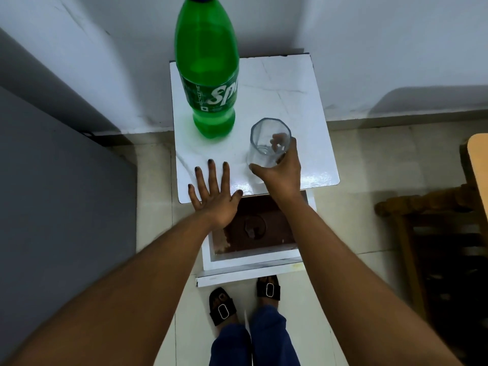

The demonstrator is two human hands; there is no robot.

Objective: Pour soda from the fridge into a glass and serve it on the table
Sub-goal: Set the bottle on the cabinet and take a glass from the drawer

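Note:
A tall green soda bottle [208, 75] with a blue cap stands upright at the back left of a small white table [290, 96]. A clear, empty glass [266, 143] stands on the table to the bottle's right and nearer to me. My right hand [282, 173] is wrapped around the glass from its near right side, thumb on the left wall, fingers showing through the far wall. My left hand [214, 196] lies flat on the table's front left edge, palm down and fingers spread, holding nothing.
A grey fridge side [52, 207] rises at the left. A wooden chair [435, 220] and a tan tabletop edge [479, 159] are at the right. The wall runs behind the table. Below the tabletop sits a brown lower shelf [258, 233], and my sandalled feet stand on the tiled floor.

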